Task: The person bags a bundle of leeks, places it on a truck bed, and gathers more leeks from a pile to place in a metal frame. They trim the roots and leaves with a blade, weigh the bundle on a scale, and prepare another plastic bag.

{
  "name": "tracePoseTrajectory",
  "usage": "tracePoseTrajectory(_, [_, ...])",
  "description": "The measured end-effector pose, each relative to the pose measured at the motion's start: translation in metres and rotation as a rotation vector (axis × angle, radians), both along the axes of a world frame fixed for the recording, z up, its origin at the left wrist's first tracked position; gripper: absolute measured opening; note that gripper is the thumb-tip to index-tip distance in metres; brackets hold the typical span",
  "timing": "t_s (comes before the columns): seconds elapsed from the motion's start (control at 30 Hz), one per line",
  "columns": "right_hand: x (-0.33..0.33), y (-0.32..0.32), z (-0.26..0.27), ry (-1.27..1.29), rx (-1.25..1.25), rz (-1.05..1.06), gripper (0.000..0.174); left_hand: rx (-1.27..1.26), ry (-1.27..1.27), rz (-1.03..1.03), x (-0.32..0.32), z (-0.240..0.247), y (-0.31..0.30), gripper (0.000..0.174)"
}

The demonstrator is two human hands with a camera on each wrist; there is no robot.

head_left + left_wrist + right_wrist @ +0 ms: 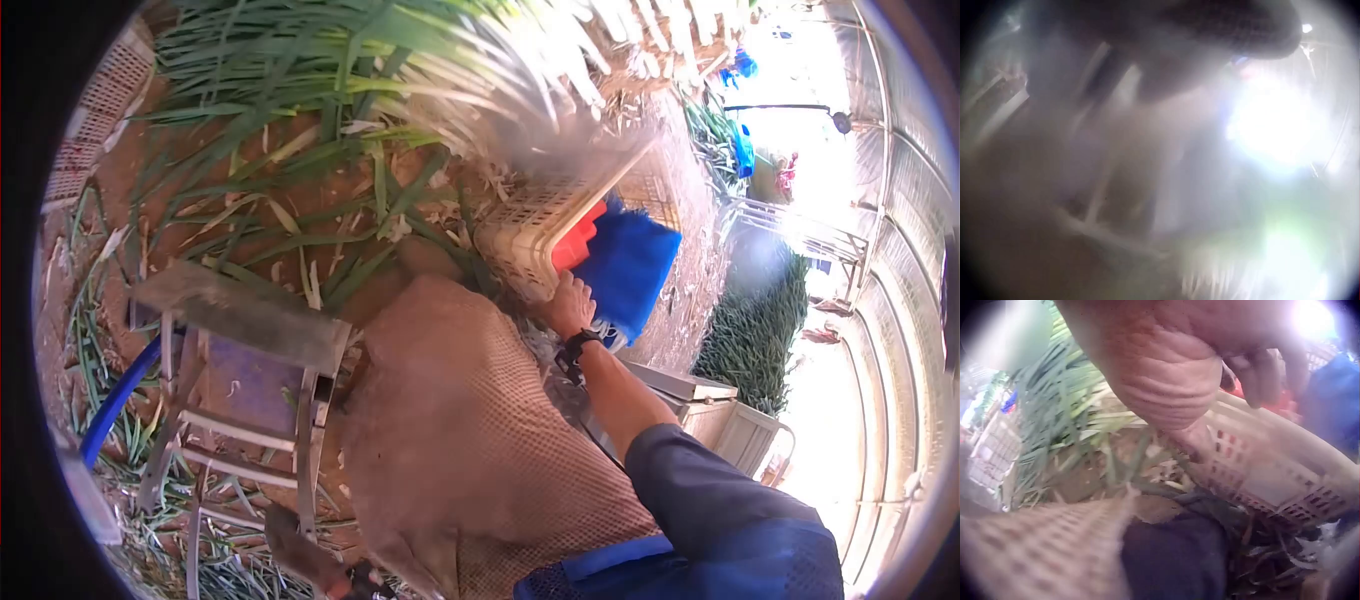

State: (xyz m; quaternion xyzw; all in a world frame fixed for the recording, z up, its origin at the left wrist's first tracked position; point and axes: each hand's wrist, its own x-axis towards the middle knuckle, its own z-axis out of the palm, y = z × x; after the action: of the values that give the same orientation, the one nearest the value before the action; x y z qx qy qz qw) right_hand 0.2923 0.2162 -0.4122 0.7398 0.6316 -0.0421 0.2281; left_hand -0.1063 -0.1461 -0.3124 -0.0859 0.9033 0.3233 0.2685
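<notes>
My right hand [570, 303] grips the rim of a cream plastic crate [510, 235]. In the right wrist view its thumb presses the outside of the crate's slotted wall [1272, 481], and the fingers reach over the rim. A red item [578, 240] and a bright blue, cloth-like piece [625, 270] show at the crate's open side. My left hand [297, 550] is low in the head view, beside the legs of a stool [240, 315] with a flat board seat. The left wrist view is badly blurred, and I cannot tell how those fingers lie.
Long green leeks [300, 70] are heaped at the top, with loose leaves scattered over the brown ground. A brownish mesh cloth [470, 430] covers my lap. Another slotted crate [105, 110] stands upper left, and a blue pipe [120, 400] lies by the stool.
</notes>
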Motion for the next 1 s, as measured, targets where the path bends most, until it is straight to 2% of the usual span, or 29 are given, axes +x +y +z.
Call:
tracePoseTrajectory(0.03, [0.016, 0.007, -0.017, 0.056, -0.046, -0.023, 0.049, 0.017, 0.014, -0.029, -0.003, -0.009, -0.016, 0.038])
tracePoseTrajectory(0.1, [0.049, 0.016, -0.049, 0.169, -0.145, -0.072, 0.045, -0.005, 0.07, -0.065, -0.007, -0.016, -0.012, 0.037])
tracePoseTrajectory(0.13, [0.056, 0.025, -0.048, 0.178, -0.211, -0.053, 0.037, -0.031, 0.096, -0.08, -0.007, -0.019, -0.002, 0.037])
tracePoseTrajectory(0.17, [0.067, 0.032, -0.047, 0.238, -0.196, 0.091, 0.033, -0.051, 0.114, -0.093, -0.006, -0.022, 0.008, 0.037])
tracePoseTrajectory(0.23, [0.089, 0.06, -0.048, 0.217, -0.286, 0.118, 0.032, -0.088, 0.141, -0.115, -0.002, -0.027, 0.026, 0.037])
tracePoseTrajectory(0.3, [0.105, 0.093, -0.05, 0.126, -0.238, 0.187, 0.032, -0.1, 0.163, -0.141, -0.002, -0.031, 0.038, 0.038])
tracePoseTrajectory(0.4, [0.13, 0.141, -0.046, 0.011, -0.181, 0.177, 0.039, -0.108, 0.191, -0.135, 0.001, -0.038, 0.048, 0.038])
tracePoseTrajectory(0.43, [0.132, 0.152, -0.041, -0.006, -0.232, 0.088, 0.048, -0.114, 0.203, -0.139, 0.0, -0.039, 0.049, 0.038])
tracePoseTrajectory(0.47, [0.132, 0.159, -0.035, -0.053, -0.2, 0.196, 0.052, -0.117, 0.222, -0.143, 0.001, -0.041, 0.051, 0.038])
tracePoseTrajectory(0.5, [0.123, 0.165, -0.027, -0.101, -0.163, 0.303, 0.056, -0.118, 0.238, -0.142, 0.002, -0.042, 0.051, 0.038])
tracePoseTrajectory(0.57, [0.085, 0.187, -0.019, -0.016, 0.121, 0.384, 0.061, -0.123, 0.263, -0.14, 0.006, -0.048, 0.053, 0.038])
tracePoseTrajectory(0.6, [0.049, 0.196, -0.009, 0.129, 0.189, 0.416, 0.054, -0.118, 0.279, -0.145, 0.008, -0.049, 0.053, 0.038])
tracePoseTrajectory(0.67, [-0.002, 0.223, -0.025, 0.454, 0.18, 0.504, 0.044, -0.119, 0.323, -0.139, 0.013, -0.051, 0.053, 0.038])
tracePoseTrajectory(0.73, [-0.052, 0.253, -0.054, 0.538, 0.163, 0.587, 0.036, -0.134, 0.373, -0.129, 0.022, -0.049, 0.052, 0.038])
tracePoseTrajectory(0.8, [-0.068, 0.304, -0.121, 0.52, 0.224, 0.685, 0.036, -0.152, 0.42, -0.134, 0.029, -0.044, 0.055, 0.039])
tracePoseTrajectory(0.83, [-0.097, 0.314, -0.112, 0.563, -0.032, 0.355, 0.035, -0.159, 0.443, -0.144, 0.031, -0.041, 0.06, 0.039])
tracePoseTrajectory(0.87, [-0.087, 0.33, -0.145, 0.407, 0.141, 0.63, 0.032, -0.172, 0.48, -0.158, 0.034, -0.037, 0.062, 0.039])
tracePoseTrajectory(0.93, [-0.094, 0.344, -0.171, 0.374, 0.196, 0.607, 0.03, -0.215, 0.566, -0.193, 0.04, -0.027, 0.07, 0.039])
tracePoseTrajectory(1.0, [-0.094, 0.342, -0.191, 0.32, 0.176, 0.583, 0.028, -0.372, 0.764, -0.368, 0.044, -0.005, 0.077, 0.04])
